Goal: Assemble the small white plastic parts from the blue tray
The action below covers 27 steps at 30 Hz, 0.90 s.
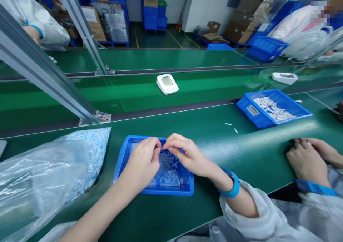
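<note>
Anything between the bare left hand [144,159] and right hand [190,155] is hidden; the left edge crops a clear plastic bag [34,184].

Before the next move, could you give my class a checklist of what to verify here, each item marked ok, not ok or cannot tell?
1. Hands above the near tray: ok, left hand and right hand are close together there.
2. Something held: cannot tell, too small.
3. Pieces in that tray: ok.
4. Bag apart from it: ok, lying to its left.
5. No loose strips: not ok, two strips lie outside the far tray.
6. Right wristband worn: ok.
</note>
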{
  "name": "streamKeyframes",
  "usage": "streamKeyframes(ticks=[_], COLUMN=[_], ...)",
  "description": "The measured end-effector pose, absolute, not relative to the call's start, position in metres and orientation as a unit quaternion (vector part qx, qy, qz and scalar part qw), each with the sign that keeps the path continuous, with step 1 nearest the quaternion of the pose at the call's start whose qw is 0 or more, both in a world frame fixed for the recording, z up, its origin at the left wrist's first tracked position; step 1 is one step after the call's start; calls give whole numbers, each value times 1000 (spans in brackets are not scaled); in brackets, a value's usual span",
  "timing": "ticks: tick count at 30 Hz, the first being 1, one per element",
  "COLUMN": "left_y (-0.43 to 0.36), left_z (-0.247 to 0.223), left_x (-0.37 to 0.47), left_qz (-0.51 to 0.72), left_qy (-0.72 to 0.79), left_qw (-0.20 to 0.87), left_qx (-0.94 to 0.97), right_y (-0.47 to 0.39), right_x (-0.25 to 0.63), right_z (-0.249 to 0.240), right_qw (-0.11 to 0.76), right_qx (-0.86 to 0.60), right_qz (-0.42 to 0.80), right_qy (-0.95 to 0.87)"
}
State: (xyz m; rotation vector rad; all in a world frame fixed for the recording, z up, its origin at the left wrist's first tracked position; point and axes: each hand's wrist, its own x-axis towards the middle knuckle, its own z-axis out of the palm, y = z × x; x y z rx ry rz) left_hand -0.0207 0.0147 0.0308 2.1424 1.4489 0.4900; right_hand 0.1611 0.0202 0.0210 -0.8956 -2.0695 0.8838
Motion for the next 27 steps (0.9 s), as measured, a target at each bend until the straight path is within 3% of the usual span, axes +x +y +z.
streamKeyframes(ticks=[3,6,18,24,27], left_y=[13,12,13,12,8], left_z=[32,28,19,20,17], left_x=[-17,-15,7,16,14], left_qz=[244,248,350,424,450], left_qy=[524,498,470,470,472], left_qw=[395,466,562,517,507], left_qx=[714,688,584,576,564], right_y=[16,13,12,15,13], right_x=[160,158,156,156,154], right_z=[22,20,13,14,14], right_qw=[407,417,518,577,581], right_qx=[-338,-337,-384,-413,-427], right_qz=[362,353,268,336,462], right_qy=[-767,-767,-716,-620,-516])
